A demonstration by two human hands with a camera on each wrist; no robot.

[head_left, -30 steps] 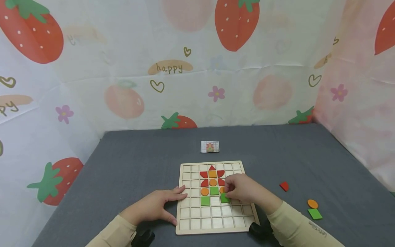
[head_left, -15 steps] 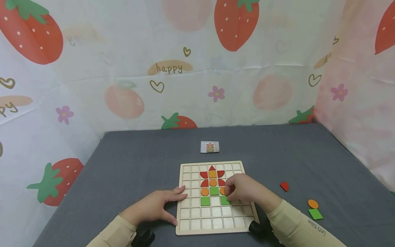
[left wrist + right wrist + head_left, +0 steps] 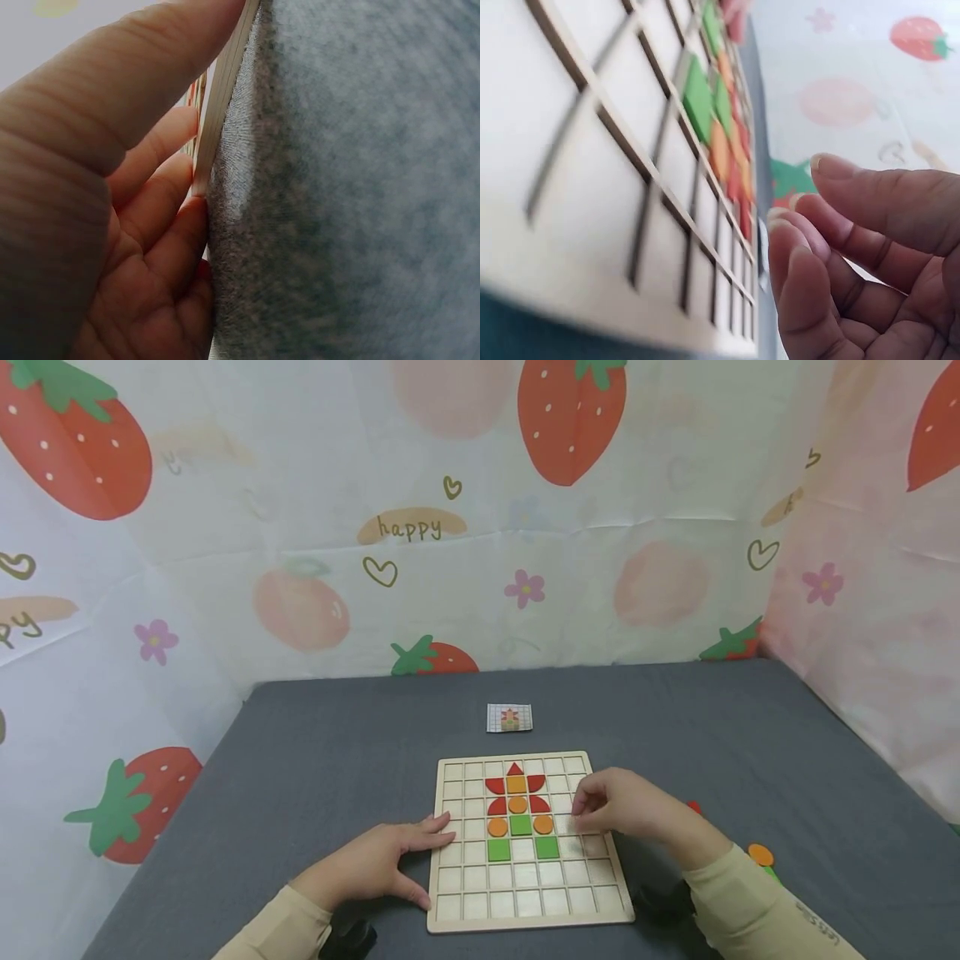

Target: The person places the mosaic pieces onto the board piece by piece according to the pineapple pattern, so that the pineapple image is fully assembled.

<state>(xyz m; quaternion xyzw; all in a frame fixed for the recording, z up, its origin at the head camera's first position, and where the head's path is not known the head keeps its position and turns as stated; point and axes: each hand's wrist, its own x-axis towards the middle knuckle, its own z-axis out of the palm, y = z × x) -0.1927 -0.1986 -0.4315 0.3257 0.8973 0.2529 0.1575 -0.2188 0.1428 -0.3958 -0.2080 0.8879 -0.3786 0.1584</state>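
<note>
A wooden grid board (image 3: 528, 903) lies on the grey cloth with red, orange and green pieces set in its cells. Among them a green square (image 3: 546, 847) sits below an orange disc (image 3: 543, 825), both near my right hand. My left hand (image 3: 378, 858) rests at the board's left side, its fingers straight over the rim and its thumb by the lower left edge. Above the board's right side hovers my right hand (image 3: 637, 814). In the right wrist view its fingers (image 3: 804, 289) are loosely bent, thumb apart, with nothing between them.
Behind the board lies a small printed pattern card (image 3: 509, 718). To the right on the grey cloth (image 3: 360, 735), a loose orange disc (image 3: 761, 855) shows, with a green piece and a red piece partly hidden by the right arm. A strawberry-print curtain (image 3: 450, 602) hangs behind.
My right hand has let go of the green square, now lying in its cell, and moved right, away from it. My left hand stays put.
</note>
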